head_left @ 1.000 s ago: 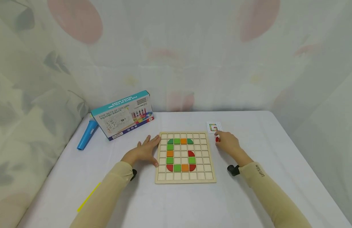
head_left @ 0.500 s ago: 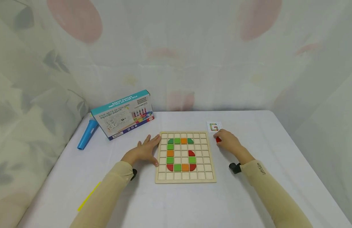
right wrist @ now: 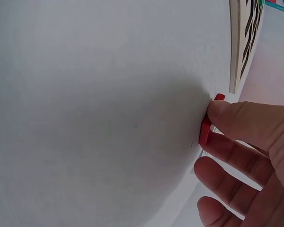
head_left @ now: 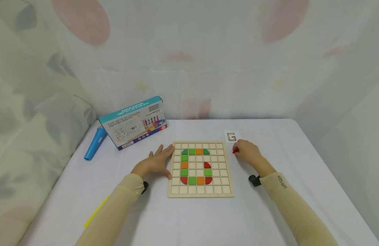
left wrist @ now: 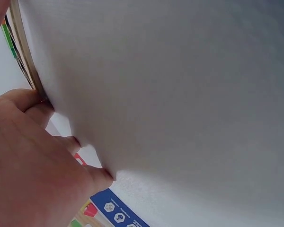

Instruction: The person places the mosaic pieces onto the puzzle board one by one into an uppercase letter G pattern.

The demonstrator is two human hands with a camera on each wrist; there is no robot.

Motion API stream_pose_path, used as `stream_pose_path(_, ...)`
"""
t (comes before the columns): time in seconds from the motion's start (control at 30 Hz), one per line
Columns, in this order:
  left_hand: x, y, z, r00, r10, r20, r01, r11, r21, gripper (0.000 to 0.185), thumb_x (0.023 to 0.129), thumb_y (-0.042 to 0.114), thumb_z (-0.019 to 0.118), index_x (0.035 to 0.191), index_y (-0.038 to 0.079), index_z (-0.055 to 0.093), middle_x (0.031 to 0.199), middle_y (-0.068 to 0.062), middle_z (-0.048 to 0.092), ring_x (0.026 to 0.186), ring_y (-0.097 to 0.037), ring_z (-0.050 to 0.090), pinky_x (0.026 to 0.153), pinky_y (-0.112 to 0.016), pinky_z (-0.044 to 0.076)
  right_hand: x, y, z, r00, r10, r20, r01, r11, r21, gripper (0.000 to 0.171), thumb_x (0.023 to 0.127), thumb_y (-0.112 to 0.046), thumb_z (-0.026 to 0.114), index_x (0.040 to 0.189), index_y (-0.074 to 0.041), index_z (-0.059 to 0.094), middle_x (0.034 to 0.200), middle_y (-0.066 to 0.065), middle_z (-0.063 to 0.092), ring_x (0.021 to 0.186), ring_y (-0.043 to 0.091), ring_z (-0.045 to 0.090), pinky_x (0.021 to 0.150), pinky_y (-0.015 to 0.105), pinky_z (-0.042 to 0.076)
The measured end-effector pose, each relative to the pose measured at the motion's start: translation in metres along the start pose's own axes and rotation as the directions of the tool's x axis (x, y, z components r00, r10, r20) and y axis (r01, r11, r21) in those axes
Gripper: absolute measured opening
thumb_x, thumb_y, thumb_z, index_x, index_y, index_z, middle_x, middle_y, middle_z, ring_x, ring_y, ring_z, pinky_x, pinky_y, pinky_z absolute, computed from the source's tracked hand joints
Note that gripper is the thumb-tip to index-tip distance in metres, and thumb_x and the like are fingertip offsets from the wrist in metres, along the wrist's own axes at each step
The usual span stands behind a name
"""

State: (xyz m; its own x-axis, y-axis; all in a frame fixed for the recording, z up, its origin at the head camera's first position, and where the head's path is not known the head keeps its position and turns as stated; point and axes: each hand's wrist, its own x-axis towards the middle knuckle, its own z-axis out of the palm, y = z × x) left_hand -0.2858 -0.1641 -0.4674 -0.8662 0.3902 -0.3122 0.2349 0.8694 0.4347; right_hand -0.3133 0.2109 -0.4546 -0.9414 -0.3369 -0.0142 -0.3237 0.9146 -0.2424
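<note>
My left hand lies with fingers spread at the left edge of a wooden grid board, thumb and index finger touching its rim. In the left wrist view the fingertips reach down to the white cloth. On the board, green, orange and red tiles form a G; red quarter-round tiles sit at its two lower corners. Right of the board, my right hand pinches a red tile between thumb and fingers, close to the table. Just beyond that hand lies a small card printed with a G.
A cardboard box labelled as beaded boxes stands at the back left. Beside it lies a blue, tapered, tube-like object. A yellow strip shows next to the left sleeve. Cloth hangs behind the white table.
My right hand has shifted slightly right, its index finger drawing back from the card. The red tile between its fingers has turned and looks thinner now. My left hand stays at the board.
</note>
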Motion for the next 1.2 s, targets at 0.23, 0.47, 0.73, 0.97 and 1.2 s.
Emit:
stream_pose_path(0.23, 0.000, 0.000, 0.000, 1.000, 0.001, -0.001, -0.001, 1.000, 0.007, 0.123, 0.055, 0.040, 0.085, 0.150, 0.018, 0.010, 0.156, -0.001, 0.003, 0.139, -0.034, -0.011, 0.101, -0.068, -0.005, 0.001, -0.001, -0.001, 0.999, 0.022, 0.040, -0.020, 0.999, -0.044, 0.020, 0.079, -0.012, 0.071, 0.099, -0.007, 0.069, 0.093, 0.007, 0.062, 0.080, 0.020, 0.058, 0.071, 0.038, 0.050)
stream_pose_path(0.47, -0.003, 0.001, -0.001, 1.000, 0.006, -0.002, -0.006, 1.000, 0.000, 0.122, 0.055, 0.039, 0.085, 0.150, 0.017, 0.011, 0.155, -0.001, 0.003, 0.139, -0.034, -0.011, 0.102, -0.067, -0.006, -0.001, -0.001, -0.001, 0.999, 0.031, 0.022, -0.030, 0.998, -0.048, 0.017, 0.079, -0.010, 0.071, 0.095, -0.007, 0.069, 0.088, 0.006, 0.062, 0.077, 0.020, 0.057, 0.070, 0.038, 0.051)
stream_pose_path(0.73, -0.003, 0.001, -0.002, 1.000, 0.009, -0.003, -0.009, 1.000, 0.008, 0.123, 0.055, 0.039, 0.085, 0.150, 0.016, 0.010, 0.155, -0.003, 0.003, 0.139, -0.036, -0.010, 0.101, -0.069, -0.004, -0.003, -0.032, -0.008, 0.994, -0.085, -0.074, 0.083, 0.996, -0.024, 0.019, 0.078, -0.014, 0.073, 0.095, -0.008, 0.069, 0.088, 0.003, 0.065, 0.077, 0.017, 0.059, 0.066, 0.035, 0.051)
stream_pose_path(0.97, -0.004, 0.000, -0.003, 1.000, 0.004, -0.003, -0.004, 1.000, 0.002, 0.122, 0.055, 0.039, 0.085, 0.150, 0.017, 0.012, 0.155, -0.002, 0.003, 0.139, -0.035, -0.010, 0.102, -0.068, -0.005, -0.004, -0.094, -0.004, 0.963, -0.269, -0.030, 0.267, 0.963, -0.046, 0.020, 0.079, -0.020, 0.072, 0.098, -0.014, 0.069, 0.089, -0.004, 0.060, 0.073, 0.009, 0.055, 0.061, 0.024, 0.048)
stream_pose_path(1.2, -0.006, 0.004, -0.004, 1.000, 0.004, 0.000, -0.004, 1.000, -0.020, 0.120, 0.055, 0.038, 0.085, 0.149, 0.015, 0.014, 0.155, -0.002, 0.005, 0.139, -0.035, -0.010, 0.102, -0.068, -0.005, -0.002, -0.121, 0.012, 0.954, -0.297, 0.041, 0.298, 0.954, -0.036, 0.018, 0.080, -0.021, 0.072, 0.096, -0.015, 0.070, 0.087, -0.006, 0.059, 0.073, 0.009, 0.052, 0.063, 0.023, 0.046)
